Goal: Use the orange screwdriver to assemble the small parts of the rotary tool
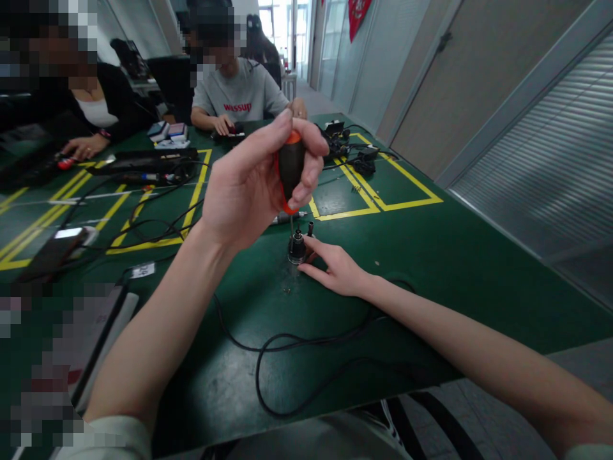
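My left hand (261,169) is closed around the black and orange handle of a screwdriver (290,169), held upright. Its thin shaft points straight down to a small black cylindrical part (295,248) standing on the green table. Whether the tip is seated in a screw is too small to tell. Thumb and fingers of my right hand (335,265) grip that part from its right side. A slim metallic tool (282,218) lies just behind, partly hidden by my left hand. Tiny metal pieces (287,291), perhaps screws, rest on the table in front of the part.
A black cable (282,350) loops across the green table (460,275) near the front edge. Yellow tape (412,204) marks areas of the tabletop. Black cables and adapters (364,160) lie at the back. Two people (239,89) sit at the far and left sides, their hands on the table.
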### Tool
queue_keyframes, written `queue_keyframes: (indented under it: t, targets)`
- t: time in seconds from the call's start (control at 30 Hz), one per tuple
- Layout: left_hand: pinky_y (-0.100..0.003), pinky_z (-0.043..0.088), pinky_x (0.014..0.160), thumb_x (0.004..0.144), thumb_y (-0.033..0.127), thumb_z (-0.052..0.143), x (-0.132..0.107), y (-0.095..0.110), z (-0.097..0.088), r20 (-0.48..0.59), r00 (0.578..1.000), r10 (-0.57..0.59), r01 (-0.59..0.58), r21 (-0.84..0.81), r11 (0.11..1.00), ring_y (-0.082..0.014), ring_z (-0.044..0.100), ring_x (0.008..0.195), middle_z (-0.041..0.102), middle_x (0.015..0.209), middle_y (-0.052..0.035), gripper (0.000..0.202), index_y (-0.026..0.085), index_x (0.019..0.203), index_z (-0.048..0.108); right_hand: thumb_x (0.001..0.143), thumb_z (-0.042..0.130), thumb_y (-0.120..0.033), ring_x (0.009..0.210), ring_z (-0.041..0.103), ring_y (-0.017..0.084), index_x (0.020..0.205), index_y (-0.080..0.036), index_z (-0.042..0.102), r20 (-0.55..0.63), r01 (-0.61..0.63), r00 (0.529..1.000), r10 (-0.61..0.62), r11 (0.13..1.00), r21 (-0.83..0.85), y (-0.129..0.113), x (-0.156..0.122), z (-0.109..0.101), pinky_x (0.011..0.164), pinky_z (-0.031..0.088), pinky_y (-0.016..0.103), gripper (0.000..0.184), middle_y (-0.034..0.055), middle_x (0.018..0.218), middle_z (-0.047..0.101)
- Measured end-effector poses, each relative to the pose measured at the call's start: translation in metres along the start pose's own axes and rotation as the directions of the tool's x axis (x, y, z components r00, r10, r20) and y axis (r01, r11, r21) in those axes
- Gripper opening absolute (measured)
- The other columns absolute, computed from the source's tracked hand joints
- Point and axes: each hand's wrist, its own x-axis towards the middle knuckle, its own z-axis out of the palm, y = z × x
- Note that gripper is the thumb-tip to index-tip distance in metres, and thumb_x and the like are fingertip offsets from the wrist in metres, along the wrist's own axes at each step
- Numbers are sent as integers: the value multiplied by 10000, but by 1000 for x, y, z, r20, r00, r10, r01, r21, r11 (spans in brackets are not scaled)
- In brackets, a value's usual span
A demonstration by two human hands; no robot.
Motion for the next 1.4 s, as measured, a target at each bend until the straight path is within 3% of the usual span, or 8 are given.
queue_keyframes:
  t: [0.17, 0.37, 0.47, 0.57, 0.73, 1.03, 1.13, 1.4]
  targets:
    - [-210, 448, 497, 910, 289, 693, -1, -4, 0, -31, 999, 12, -10, 52, 999, -115, 620, 570, 603, 774, -4, 197, 192, 790, 571, 1039, 593, -348, 892, 770, 256, 1524, -179, 451, -5, 8, 1000, -8, 1000, 16, 0, 0, -1, 834, 634, 415, 533, 114, 1092, 779]
    - [-217, 144, 380, 924, 312, 649, 1, 0, 0, 5, 1000, 17, -17, 12, 1000, -42, 218, 373, 374, 512, 58, 279, 203, 707, 511, 1040, 595, -357, 917, 774, 256, 1520, -185, 455, -1, 7, 1000, -7, 1000, -1, 0, 0, -1, 845, 638, 417, 529, 127, 1159, 769]
    - [-226, 209, 408, 977, 442, 540, 2, 2, -2, 28, 1000, -2, 2, -2, 1000, -62, 266, 392, 364, 513, 30, 395, 180, 686, 586, 1045, 586, -360, 904, 775, 260, 1515, -174, 456, -7, 17, 1000, -17, 1000, -5, 0, 0, 0, 834, 641, 422, 522, 137, 1146, 773]
    - [-214, 269, 426, 1001, 353, 427, 2, 2, -4, 42, 999, 8, -8, -21, 1000, -74, 340, 413, 398, 541, 3, 430, 157, 678, 633, 1042, 586, -355, 901, 774, 264, 1518, -173, 456, -4, 12, 1000, -12, 1000, -7, 0, 0, 0, 830, 641, 426, 526, 144, 1152, 773]
    - [-224, 448, 525, 968, 296, 574, 2, -3, -2, -24, 1000, 5, -5, 6, 1000, -96, 545, 531, 533, 682, -7, 275, 174, 724, 609, 1026, 603, -340, 902, 772, 259, 1539, -190, 444, 8, -12, 1000, 12, 1000, 10, 0, 0, -1, 851, 639, 426, 557, 133, 1164, 772]
    - [-214, 205, 409, 971, 376, 554, 2, 1, -2, -32, 999, 2, -2, 24, 1000, -44, 299, 369, 471, 583, 26, 282, 192, 757, 562, 1031, 604, -343, 908, 774, 257, 1526, -188, 458, 0, 0, 1000, 0, 1000, 11, -1, 0, -1, 851, 643, 426, 539, 132, 1153, 773]
    - [-226, 265, 428, 1013, 417, 430, 3, 2, -3, -9, 1000, -18, 19, 24, 1000, -78, 357, 398, 467, 560, 2, 398, 172, 773, 633, 1033, 601, -348, 919, 773, 260, 1541, -189, 446, 0, 2, 1000, -2, 1000, 8, 0, -1, 0, 862, 643, 435, 554, 135, 1163, 771]
    - [-231, 473, 546, 931, 233, 633, 3, -5, -1, -27, 1000, 16, -16, 8, 1000, -127, 644, 590, 605, 753, 4, 173, 196, 783, 551, 1031, 601, -335, 918, 773, 256, 1548, -192, 438, 1, -2, 1000, 2, 1000, 8, 0, 0, -1, 867, 640, 420, 561, 130, 1168, 769]
